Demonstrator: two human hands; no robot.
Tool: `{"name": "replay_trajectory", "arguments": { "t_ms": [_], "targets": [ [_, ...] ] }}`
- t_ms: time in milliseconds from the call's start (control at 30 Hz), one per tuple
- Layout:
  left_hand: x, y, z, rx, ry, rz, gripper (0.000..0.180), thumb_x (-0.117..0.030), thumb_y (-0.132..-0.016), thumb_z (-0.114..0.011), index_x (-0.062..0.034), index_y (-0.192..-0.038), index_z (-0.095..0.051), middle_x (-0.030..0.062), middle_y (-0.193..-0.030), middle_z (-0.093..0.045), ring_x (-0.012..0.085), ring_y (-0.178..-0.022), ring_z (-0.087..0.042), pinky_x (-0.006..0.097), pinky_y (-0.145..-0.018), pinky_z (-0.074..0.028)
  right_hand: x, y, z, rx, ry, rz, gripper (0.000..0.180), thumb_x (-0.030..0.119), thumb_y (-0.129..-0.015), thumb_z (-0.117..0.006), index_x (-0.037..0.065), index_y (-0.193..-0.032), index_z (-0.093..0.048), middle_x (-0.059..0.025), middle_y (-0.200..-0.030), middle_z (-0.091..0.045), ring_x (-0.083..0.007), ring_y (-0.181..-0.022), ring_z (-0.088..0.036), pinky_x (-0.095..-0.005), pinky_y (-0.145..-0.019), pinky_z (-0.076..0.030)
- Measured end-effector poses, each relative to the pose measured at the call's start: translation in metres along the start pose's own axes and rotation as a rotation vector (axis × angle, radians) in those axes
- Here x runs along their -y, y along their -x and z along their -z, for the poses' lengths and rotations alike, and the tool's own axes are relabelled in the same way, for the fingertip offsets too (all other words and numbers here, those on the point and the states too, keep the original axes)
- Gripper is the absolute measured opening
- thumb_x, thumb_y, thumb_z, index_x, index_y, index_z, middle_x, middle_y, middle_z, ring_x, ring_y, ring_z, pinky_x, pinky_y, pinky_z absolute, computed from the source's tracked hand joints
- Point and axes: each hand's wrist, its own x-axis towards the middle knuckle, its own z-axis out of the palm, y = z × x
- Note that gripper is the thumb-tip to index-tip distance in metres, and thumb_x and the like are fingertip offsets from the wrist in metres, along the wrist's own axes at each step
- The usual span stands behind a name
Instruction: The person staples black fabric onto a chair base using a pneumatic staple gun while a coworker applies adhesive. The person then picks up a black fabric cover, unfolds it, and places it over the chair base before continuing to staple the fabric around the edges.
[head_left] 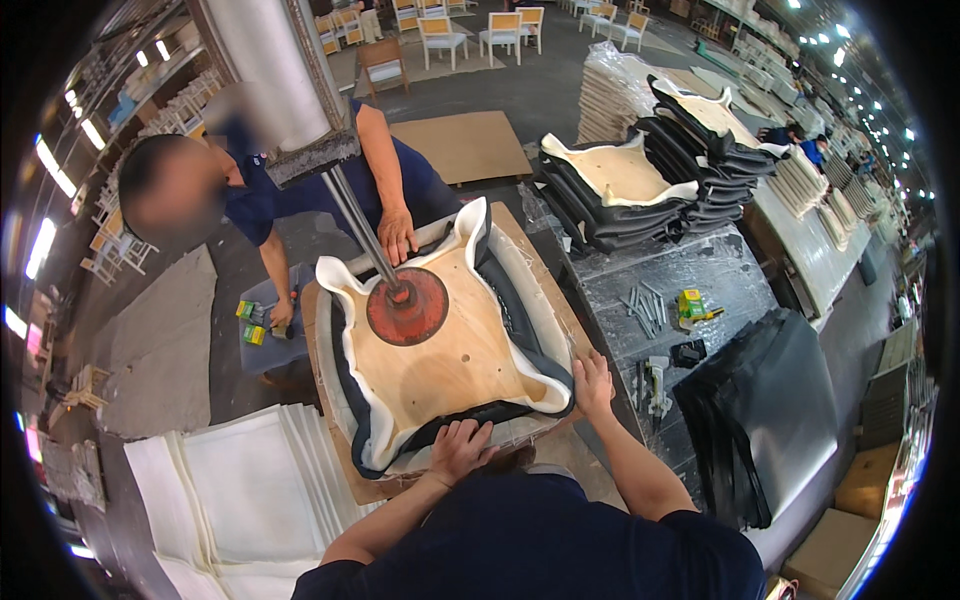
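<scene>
A square plywood seat board (440, 372) with white foam (545, 392) around its edges lies in a padded, plastic-wrapped frame. A red round press plate (408, 306) on a metal rod bears on the board. Dark cover material (505, 300) shows between foam and frame. At the near edge, my left hand (460, 450) has its fingers bent over the dark cover, closed on it. My right hand (593, 383) rests at the near right corner, fingers stretched out, with nothing visible in it. Across from me, a co-worker's hand (397, 232) touches the far edge.
To the right, a plastic-covered table (700, 270) bears loose metal bars (645, 308), a staple gun (655, 385) and black sheets (765, 400). Stacked seats (620, 175) stand behind. White foam sheets (250, 490) lie at lower left. The co-worker's other hand (283, 312) is near small green-yellow boxes (251, 322).
</scene>
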Motion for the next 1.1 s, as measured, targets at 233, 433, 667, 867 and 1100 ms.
{"name": "replay_trajectory", "arguments": {
  "t_ms": [233, 433, 667, 867, 1100],
  "targets": [
    [0.006, 0.006, 0.010, 0.088, 0.101, 0.027, 0.052, -0.042, -0.085, -0.084, -0.0178, -0.130, -0.073, 0.0025, -0.108, -0.062, 0.0260, -0.100, -0.063, 0.045, -0.086, -0.050, 0.010, 0.057, 0.014, -0.105, -0.113, 0.059, 0.042, 0.029, -0.111, -0.063, 0.008, -0.146, -0.069, -0.0241, -0.154, -0.062, -0.0441, -0.147, -0.055, -0.0479, -0.118, -0.048],
    [0.003, 0.007, 0.010, 0.070, 0.114, -0.014, 0.052, -0.037, -0.086, -0.085, -0.0122, -0.130, -0.076, 0.0094, -0.114, -0.065, 0.0348, -0.108, -0.064, 0.052, -0.093, -0.050, 0.008, 0.113, 0.034, -0.197, -0.311, -0.126, 0.040, 0.027, -0.105, -0.072, 0.010, -0.142, -0.070, -0.0203, -0.145, -0.066, -0.0414, -0.131, -0.065, -0.0486, -0.108, -0.055],
    [-0.013, 0.000, 0.015, 0.168, 0.145, -0.011, 0.052, -0.033, -0.091, -0.081, -0.0055, -0.135, -0.072, 0.0162, -0.120, -0.062, 0.0411, -0.114, -0.059, 0.053, -0.099, -0.046, -0.057, 0.162, 0.093, -0.203, -0.318, -0.340, 0.042, 0.027, -0.103, -0.073, 0.009, -0.141, -0.070, -0.0200, -0.138, -0.068, -0.0418, -0.112, -0.072, -0.0484, -0.100, -0.058],
    [-0.040, -0.014, -0.004, 0.259, 0.186, 0.002, 0.058, -0.025, -0.090, -0.080, -0.0023, -0.141, -0.067, 0.0216, -0.132, -0.060, 0.0444, -0.123, -0.056, 0.056, -0.104, -0.044, -0.159, 0.194, 0.135, -0.325, -0.151, -0.514, 0.039, 0.027, -0.095, -0.079, 0.010, -0.130, -0.077, -0.0192, -0.123, -0.074, -0.0407, -0.116, -0.071, -0.0483, -0.103, -0.057],
    [-0.095, -0.033, -0.020, 0.258, 0.016, 0.181, 0.066, -0.021, -0.085, -0.083, -0.0032, -0.145, -0.064, 0.0232, -0.139, -0.056, 0.0467, -0.129, -0.053, 0.060, -0.110, -0.041, -0.264, 0.149, 0.257, -0.512, 0.328, -0.422, 0.052, 0.016, -0.085, -0.086, 0.014, -0.135, -0.073, -0.0124, -0.142, -0.064, -0.0369, -0.142, -0.054, -0.0532, -0.117, -0.043]
  ]
}}
